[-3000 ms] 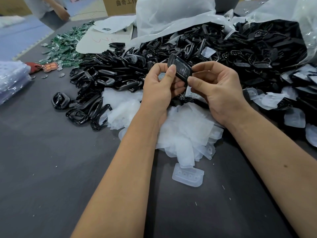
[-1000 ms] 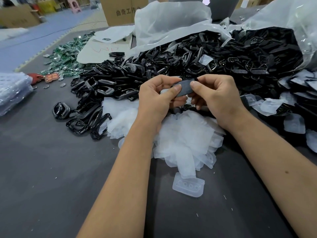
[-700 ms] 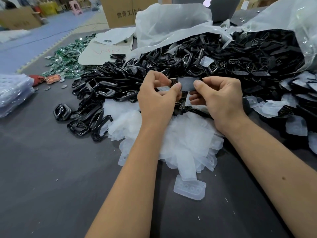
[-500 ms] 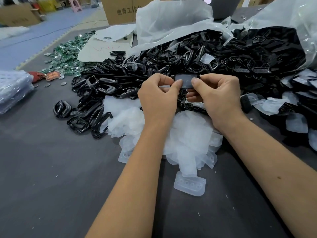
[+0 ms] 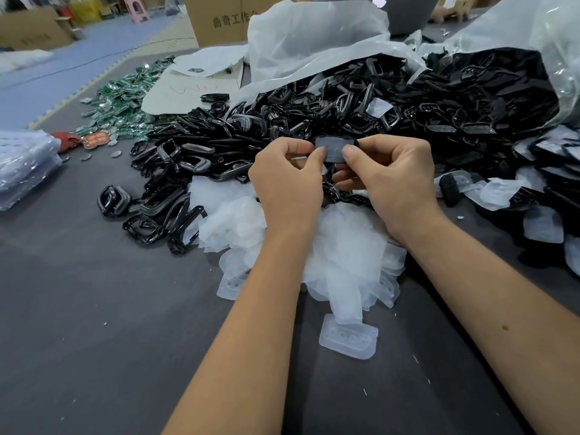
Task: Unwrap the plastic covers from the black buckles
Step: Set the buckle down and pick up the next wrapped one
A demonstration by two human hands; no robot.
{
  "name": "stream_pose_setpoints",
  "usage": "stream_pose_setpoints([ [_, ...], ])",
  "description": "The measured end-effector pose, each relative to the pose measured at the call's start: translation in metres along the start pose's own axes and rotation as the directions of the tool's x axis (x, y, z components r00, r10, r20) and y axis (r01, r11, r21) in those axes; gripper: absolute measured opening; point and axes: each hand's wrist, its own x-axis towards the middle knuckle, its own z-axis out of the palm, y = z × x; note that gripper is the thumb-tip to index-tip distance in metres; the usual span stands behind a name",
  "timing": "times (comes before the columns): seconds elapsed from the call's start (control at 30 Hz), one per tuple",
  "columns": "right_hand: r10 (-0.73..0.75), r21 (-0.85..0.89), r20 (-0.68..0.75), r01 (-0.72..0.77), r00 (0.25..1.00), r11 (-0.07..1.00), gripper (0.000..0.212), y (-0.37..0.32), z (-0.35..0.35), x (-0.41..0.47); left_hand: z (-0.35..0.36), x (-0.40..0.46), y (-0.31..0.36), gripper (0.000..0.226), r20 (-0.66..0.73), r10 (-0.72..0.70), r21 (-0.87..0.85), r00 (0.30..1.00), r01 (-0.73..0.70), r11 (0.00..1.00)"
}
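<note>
Left hand and right hand each pinch one wrapped buckle, opposed thumbs placed to peel its cover. It is held above the discarded covers, likely so the peel drops there

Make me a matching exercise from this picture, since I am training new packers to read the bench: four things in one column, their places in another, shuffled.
Things
1. translucent plastic cover
2. loose pile of empty white plastic covers
3. scattered green circuit boards
4. brown cardboard box with printed characters

Places
A. far left of the table, beyond the black buckles
B. pinched between the thumbs of the left hand and right hand
C. behind the table, at the top
D. on the table under both wrists

Pairs: 1-B, 2-D, 3-A, 4-C
</note>
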Motion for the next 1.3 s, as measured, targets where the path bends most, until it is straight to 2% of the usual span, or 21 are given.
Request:
stream_pose_setpoints([
  [0.27, 0.005, 0.022, 0.021, -0.005, 1.0, 1.0, 0.009, -0.0015, -0.0004, 0.0002, -0.0017, 0.0028, -0.001, 0.012, 0.013, -0.068, -0.084, 0.998, 0.069, 0.994],
  [0.5, 0.055, 0.061, 0.04, -0.057, 0.998, 0.997, 0.014, -0.0025, -0.0009, 0.0013, -0.0023, 0.0017, -0.0003, 0.012, -0.002, -0.007, -0.026, 1.0, 0.007, 1.0],
  [0.9, 0.086, 0.087, 0.051, -0.09, 0.995, 0.992, 0.013, -0.0027, -0.0025, 0.0028, -0.0017, 0.0014, -0.0001, 0.013, -0.009, 0.003, 0.007, 1.0, -0.003, 1.0],
  [1.1, 0.075, 0.049, 0.018, -0.076, 0.997, 0.996, 0.017, -0.0017, -0.0023, 0.003, -0.0005, 0.0001, 0.0015, 0.012, -0.004, 0.04, 0.026, 0.999, -0.04, 0.999],
  [1.23, 0.061, -0.058, -0.05, -0.063, 0.997, 0.996, 0.021, 0.0039, -0.0019, 0.0048, -0.0014, -0.002, 0.0025, 0.014, 0.006, 0.078, 0.033, 0.997, -0.079, 0.996],
  [1.3, 0.052, -0.109, -0.069, -0.059, 0.996, 0.992, 0.019, 0.0066, -0.0017, 0.0055, -0.0023, -0.0025, 0.0023, 0.018, 0.023, 0.064, -0.026, 0.998, -0.063, 0.998],
])
